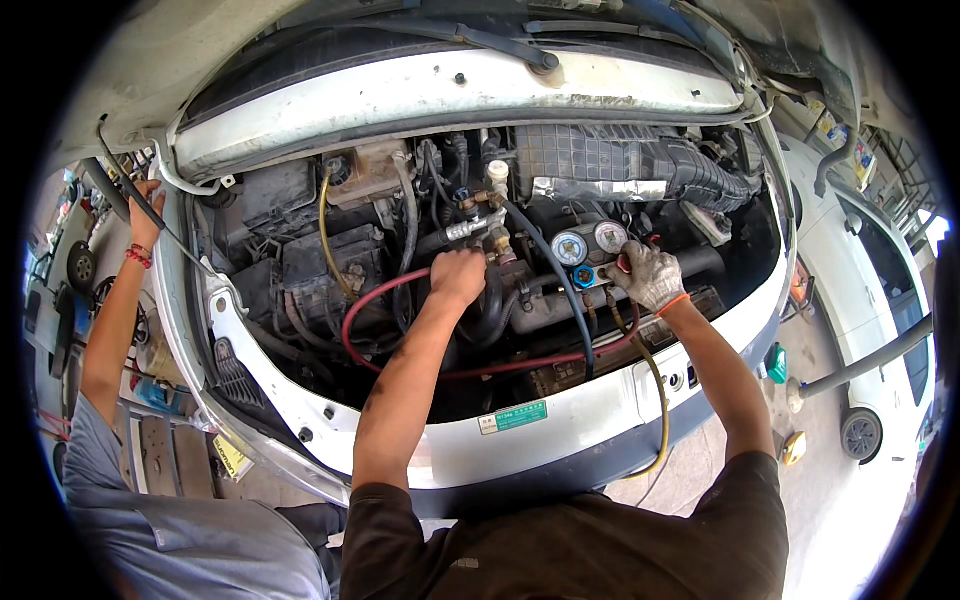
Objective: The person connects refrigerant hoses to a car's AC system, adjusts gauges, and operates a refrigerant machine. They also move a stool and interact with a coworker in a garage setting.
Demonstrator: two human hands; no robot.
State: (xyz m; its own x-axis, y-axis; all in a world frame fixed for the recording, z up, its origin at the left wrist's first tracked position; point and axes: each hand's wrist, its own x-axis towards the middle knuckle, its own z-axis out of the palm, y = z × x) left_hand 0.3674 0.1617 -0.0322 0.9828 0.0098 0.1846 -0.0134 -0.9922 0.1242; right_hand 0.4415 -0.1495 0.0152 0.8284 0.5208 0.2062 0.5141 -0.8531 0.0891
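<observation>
My left hand (460, 278), bare, is closed at the end of a red hose (372, 305) in the middle of an open engine bay; the hose's end is hidden inside the fist. Just beyond it sit a silver fitting (474, 228) and a white-capped valve (498, 172). My right hand (652, 280), in a grey-stained white work glove, pinches the red knob (625, 263) on a manifold gauge set. Its two round dials, a left gauge (570, 249) and a right gauge (610, 237), face up. A blue knob (584, 277) is below them. A blue hose (560, 270) and a yellow hose (660, 400) run nearby.
A co-worker's hand (146, 215) grips near a thin rod at the left fender. A black ribbed air-intake housing (590, 150) lies at the back. The white front panel (600, 420) borders the near side. A white car (860, 290) stands at right, beside a green bottle (777, 362).
</observation>
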